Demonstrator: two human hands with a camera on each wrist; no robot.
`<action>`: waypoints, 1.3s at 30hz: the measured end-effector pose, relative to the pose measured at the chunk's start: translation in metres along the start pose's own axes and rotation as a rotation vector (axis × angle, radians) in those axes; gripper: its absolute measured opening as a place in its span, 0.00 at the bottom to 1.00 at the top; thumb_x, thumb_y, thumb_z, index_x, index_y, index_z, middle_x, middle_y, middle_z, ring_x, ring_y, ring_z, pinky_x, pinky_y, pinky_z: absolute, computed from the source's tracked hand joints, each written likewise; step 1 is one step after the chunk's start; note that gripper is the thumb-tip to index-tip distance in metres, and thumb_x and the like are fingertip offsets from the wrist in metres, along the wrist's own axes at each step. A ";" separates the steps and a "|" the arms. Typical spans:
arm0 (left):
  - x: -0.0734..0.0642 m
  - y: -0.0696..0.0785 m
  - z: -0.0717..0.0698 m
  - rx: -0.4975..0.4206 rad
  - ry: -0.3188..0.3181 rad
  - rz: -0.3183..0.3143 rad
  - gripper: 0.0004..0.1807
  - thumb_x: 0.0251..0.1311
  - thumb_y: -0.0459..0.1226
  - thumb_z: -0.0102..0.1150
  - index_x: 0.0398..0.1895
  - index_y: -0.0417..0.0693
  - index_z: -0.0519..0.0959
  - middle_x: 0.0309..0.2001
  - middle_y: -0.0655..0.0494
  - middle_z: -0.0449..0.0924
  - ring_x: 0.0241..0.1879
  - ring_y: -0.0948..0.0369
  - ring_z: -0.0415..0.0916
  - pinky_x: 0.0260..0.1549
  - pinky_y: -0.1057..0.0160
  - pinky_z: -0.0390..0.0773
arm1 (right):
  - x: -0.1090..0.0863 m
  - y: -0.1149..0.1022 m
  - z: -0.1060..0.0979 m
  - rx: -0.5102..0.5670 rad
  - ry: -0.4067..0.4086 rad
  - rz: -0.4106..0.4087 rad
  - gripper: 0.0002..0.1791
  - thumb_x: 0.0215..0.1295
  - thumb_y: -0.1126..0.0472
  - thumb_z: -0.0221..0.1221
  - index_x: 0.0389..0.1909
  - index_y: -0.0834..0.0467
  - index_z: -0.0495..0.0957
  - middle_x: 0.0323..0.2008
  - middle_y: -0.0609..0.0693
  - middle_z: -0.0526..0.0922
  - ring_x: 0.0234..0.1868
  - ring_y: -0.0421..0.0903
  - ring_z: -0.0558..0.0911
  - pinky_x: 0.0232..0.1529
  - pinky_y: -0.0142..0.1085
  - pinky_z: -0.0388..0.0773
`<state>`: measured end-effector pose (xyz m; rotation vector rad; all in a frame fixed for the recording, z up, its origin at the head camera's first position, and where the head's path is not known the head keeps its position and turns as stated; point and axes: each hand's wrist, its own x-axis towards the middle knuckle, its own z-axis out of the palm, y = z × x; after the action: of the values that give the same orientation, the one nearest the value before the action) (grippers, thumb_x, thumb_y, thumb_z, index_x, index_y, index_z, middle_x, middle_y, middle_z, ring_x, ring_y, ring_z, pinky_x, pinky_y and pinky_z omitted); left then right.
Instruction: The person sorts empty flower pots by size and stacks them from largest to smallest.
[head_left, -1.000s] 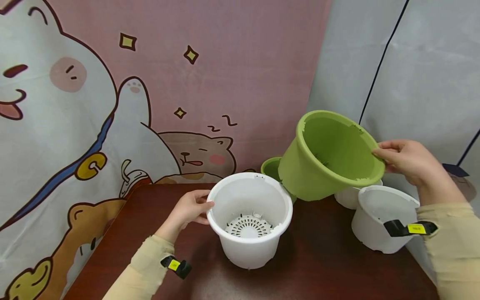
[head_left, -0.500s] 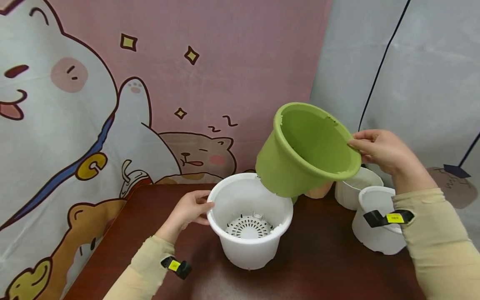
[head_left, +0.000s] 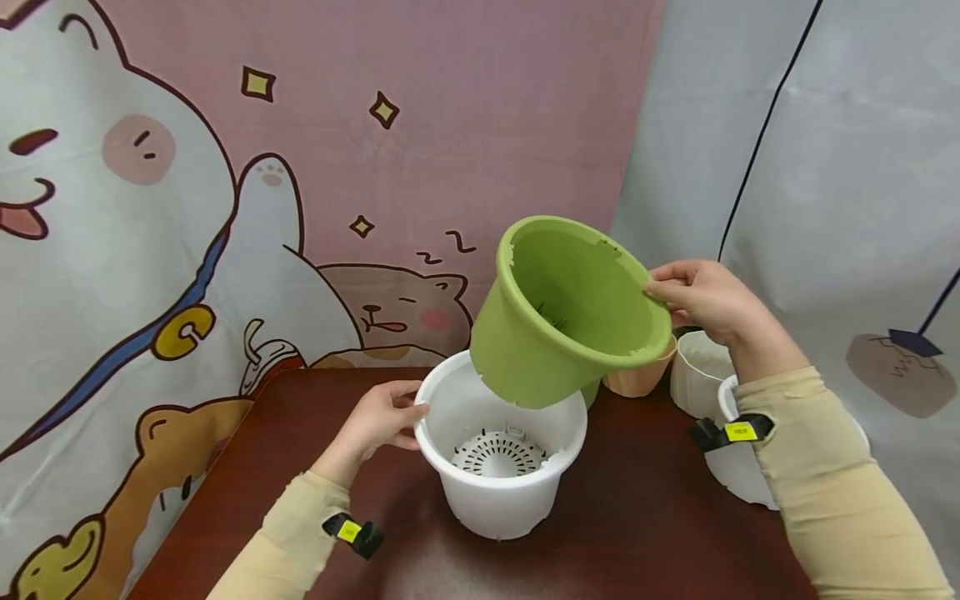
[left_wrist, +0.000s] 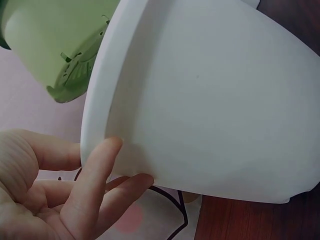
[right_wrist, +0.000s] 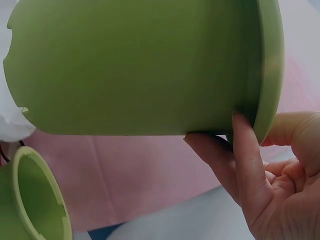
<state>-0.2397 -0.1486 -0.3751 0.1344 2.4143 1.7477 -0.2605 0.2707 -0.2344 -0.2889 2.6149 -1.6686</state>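
Observation:
A white plastic flowerpot [head_left: 498,508] with a slotted bottom stands upright on the dark red table. My left hand [head_left: 381,421] grips its rim at the left, thumb on one side and fingers on the other, as the left wrist view shows with the white pot wall [left_wrist: 215,100]. Tilted above the white pot's back right is a large green flowerpot [head_left: 525,350], its bottom end overlapping the white pot's opening in the head view. My right hand [head_left: 701,296] pinches the green pot's rim at the right. The right wrist view shows fingers [right_wrist: 247,170] against the green wall.
Behind the green pot, at the right, stand an orange pot [head_left: 637,379], a small white pot [head_left: 693,387] and a larger white pot [head_left: 738,471] partly hidden by my right forearm. A smaller green pot [right_wrist: 42,195] shows in the right wrist view. A cartoon cloth hangs behind the table [head_left: 307,400].
My right hand has carried the green flowerpot leftward, from the right of the white flowerpot to over its back right part. The left hand and white flowerpot have stayed in place.

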 end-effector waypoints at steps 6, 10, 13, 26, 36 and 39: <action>0.000 0.000 0.000 -0.009 -0.005 0.004 0.24 0.63 0.27 0.62 0.63 0.34 0.73 0.44 0.38 0.79 0.29 0.52 0.83 0.23 0.53 0.87 | 0.005 -0.002 0.018 -0.017 -0.028 0.011 0.23 0.75 0.64 0.52 0.61 0.79 0.65 0.29 0.42 0.82 0.28 0.36 0.82 0.31 0.31 0.86; 0.000 0.000 0.000 -0.013 -0.005 0.002 0.24 0.63 0.27 0.62 0.63 0.34 0.73 0.44 0.38 0.80 0.29 0.50 0.83 0.23 0.53 0.87 | 0.007 0.000 0.028 -0.047 -0.045 0.012 0.21 0.74 0.65 0.52 0.59 0.78 0.67 0.29 0.44 0.83 0.27 0.37 0.81 0.31 0.32 0.86; 0.000 0.000 0.000 -0.018 -0.008 -0.001 0.24 0.63 0.27 0.62 0.64 0.33 0.73 0.44 0.37 0.79 0.30 0.49 0.83 0.24 0.53 0.88 | 0.008 0.002 0.034 -0.060 -0.062 0.020 0.21 0.74 0.64 0.53 0.58 0.77 0.69 0.30 0.47 0.84 0.27 0.38 0.82 0.30 0.32 0.86; -0.001 0.002 -0.001 -0.018 -0.016 -0.007 0.25 0.64 0.27 0.61 0.65 0.33 0.71 0.47 0.34 0.79 0.30 0.52 0.84 0.24 0.53 0.88 | 0.009 0.003 0.045 -0.046 -0.089 0.017 0.19 0.74 0.65 0.53 0.57 0.76 0.70 0.32 0.49 0.84 0.28 0.38 0.81 0.31 0.32 0.86; 0.000 0.002 -0.001 -0.020 -0.024 -0.012 0.26 0.65 0.27 0.60 0.66 0.33 0.70 0.47 0.34 0.79 0.31 0.52 0.84 0.25 0.53 0.88 | 0.010 0.007 0.062 -0.074 -0.145 0.001 0.17 0.74 0.67 0.53 0.54 0.77 0.72 0.32 0.54 0.83 0.25 0.40 0.78 0.24 0.30 0.81; 0.000 0.002 -0.001 -0.016 -0.022 -0.013 0.26 0.64 0.27 0.60 0.66 0.33 0.70 0.47 0.34 0.78 0.31 0.52 0.84 0.25 0.53 0.88 | 0.011 0.011 0.067 -0.094 -0.156 0.002 0.17 0.73 0.66 0.53 0.55 0.76 0.72 0.34 0.56 0.83 0.26 0.41 0.79 0.25 0.31 0.82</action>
<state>-0.2395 -0.1492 -0.3733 0.1347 2.3798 1.7505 -0.2646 0.2136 -0.2722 -0.4016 2.5805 -1.4597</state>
